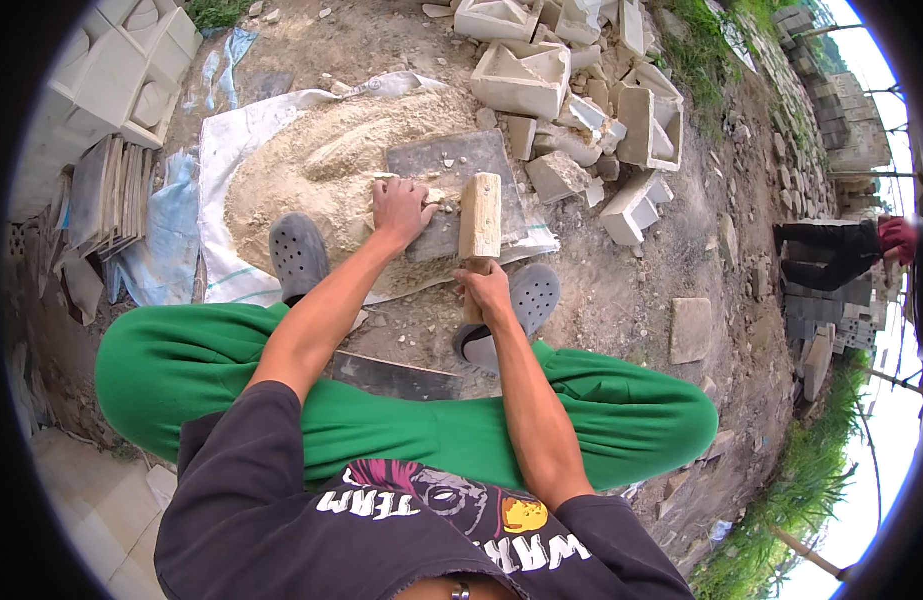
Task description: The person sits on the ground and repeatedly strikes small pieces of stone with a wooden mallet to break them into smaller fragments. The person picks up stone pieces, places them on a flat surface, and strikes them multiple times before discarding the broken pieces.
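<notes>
My right hand (489, 291) is wrapped round the handle of a wooden mallet (481, 218), whose block-shaped head is raised over the right part of a dark flat slab (452, 160). At the slab's left edge my left hand (402, 210) is closed, fingers bent down, on a pale broken chunk (435, 197); most of the chunk is hidden by the hand. Small crumbs lie on the slab around it. Left of the slab, a heap of pale crushed powder (292, 170) spreads over a white woven sack (214, 230).
Broken hollow pale blocks (522, 80) are piled at the far right of the slab. Thin boards (112, 195) lean at the left beside blue plastic sheeting (172, 225). A dark plank (397, 378) lies between my legs. Another person (842, 255) is off to the right.
</notes>
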Tool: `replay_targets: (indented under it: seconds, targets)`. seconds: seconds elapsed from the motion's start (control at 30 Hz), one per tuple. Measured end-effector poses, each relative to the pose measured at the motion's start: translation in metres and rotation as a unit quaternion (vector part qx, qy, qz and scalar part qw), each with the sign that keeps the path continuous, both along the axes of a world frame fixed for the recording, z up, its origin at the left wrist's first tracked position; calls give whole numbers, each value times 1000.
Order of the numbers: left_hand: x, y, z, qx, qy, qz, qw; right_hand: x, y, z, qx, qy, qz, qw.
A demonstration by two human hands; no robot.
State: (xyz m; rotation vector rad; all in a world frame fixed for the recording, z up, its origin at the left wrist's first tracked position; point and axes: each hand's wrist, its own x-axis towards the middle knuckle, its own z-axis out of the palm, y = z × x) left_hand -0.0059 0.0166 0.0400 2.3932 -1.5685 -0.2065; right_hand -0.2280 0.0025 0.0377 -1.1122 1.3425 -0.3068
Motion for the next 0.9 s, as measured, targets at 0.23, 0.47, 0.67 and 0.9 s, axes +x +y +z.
replay_targets:
  seconds: [0.23, 0.47, 0.67, 0.9]
  targets:
    - [-7, 11, -29, -107, -2, 8, 994, 19, -9, 24, -63, 129, 49, 988]
    - [0, 12, -31, -136, 24, 0, 990, 48, -47, 36, -109, 163, 149, 969]
    - [0, 11, -34, -151, 22, -15, 988, 51, -43, 27, -221, 173, 169, 945]
    - [7, 14, -36, -116, 15, -40, 992, 44, -52, 17, -185, 198, 163, 949]
